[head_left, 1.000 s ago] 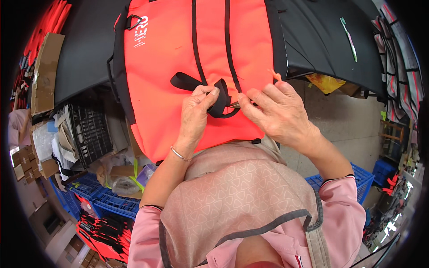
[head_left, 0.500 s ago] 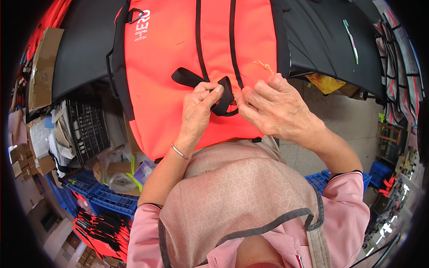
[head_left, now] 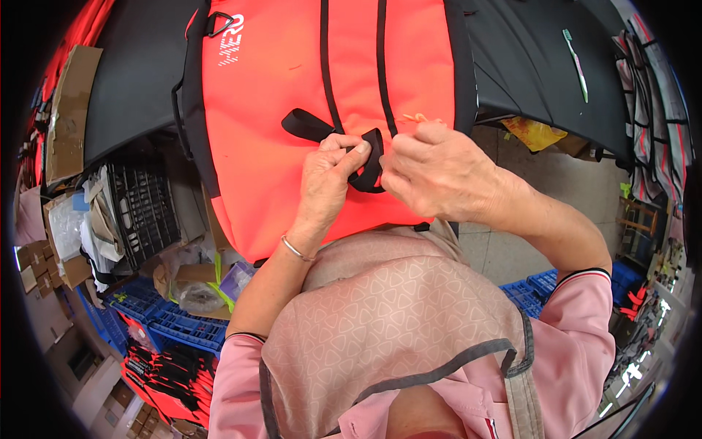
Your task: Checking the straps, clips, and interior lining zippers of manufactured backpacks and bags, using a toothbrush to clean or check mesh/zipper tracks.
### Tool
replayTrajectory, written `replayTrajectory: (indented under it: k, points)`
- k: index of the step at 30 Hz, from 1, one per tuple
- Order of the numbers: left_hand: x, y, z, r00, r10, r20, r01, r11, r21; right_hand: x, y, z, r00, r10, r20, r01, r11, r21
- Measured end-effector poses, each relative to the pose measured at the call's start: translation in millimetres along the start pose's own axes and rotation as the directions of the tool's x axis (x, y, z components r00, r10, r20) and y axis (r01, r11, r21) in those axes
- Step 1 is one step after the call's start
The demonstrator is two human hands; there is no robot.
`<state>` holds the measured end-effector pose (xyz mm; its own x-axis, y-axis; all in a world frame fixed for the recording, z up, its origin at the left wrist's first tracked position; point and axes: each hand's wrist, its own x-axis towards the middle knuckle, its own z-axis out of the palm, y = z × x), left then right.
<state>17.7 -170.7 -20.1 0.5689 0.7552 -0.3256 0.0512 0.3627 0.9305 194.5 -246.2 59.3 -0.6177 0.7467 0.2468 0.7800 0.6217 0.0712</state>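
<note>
One beige patterned apron (head_left: 395, 300) sits nearest, the lower end of an orange-red bag (head_left: 267, 117) right up against it; the bag lies front up, its lower part reaching past the table edge. Left hand (head_left: 325, 175), bracelet (head_left: 297, 250) on the wrist, pinches a black strap (head_left: 375, 150) between thumb and forefinger where it bends into a loop low on the bag's front. Right hand (head_left: 442, 172) is just beside the loop, fingers curled in; what they close on is hidden, so can't tell the grip. Orange strand (head_left: 415, 118) pokes out above its knuckles. Strap looks like flat webbing: light, bendy, holds a curve, probably a bit slick, best pinched flat near the loop. Strand looks thin and limp, needs fingertips. Bag panel looks like smooth coated fabric, soft but with some body, likely not fragile; bulky more than heavy, judging by looks. To shift the bag, the side handle (head_left: 178, 117) or the dark side edges seem better holds than the smooth front. Beyond, a black-covered table (head_left: 523, 55) carries a toothbrush (head_left: 576, 67), well apart from both hands; grey panels (head_left: 649, 110) hang past its right end.
</note>
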Motion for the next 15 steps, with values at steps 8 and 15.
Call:
replayTrajectory:
  k: [8, 15]
  points:
    - [0, 3, -6, 0.996, -0.086, 0.037, 0.09, 0.989, -0.118, -17, 20, -10, 0.954, 0.299, 0.013, -0.287, 0.902, 0.324]
    - [-1, 0, -4, 0.998, -0.062, 0.031, 0.065, 0.994, -0.092, -20, -3, -13, 0.822, 0.551, -0.143, -0.465, 0.794, 0.392]
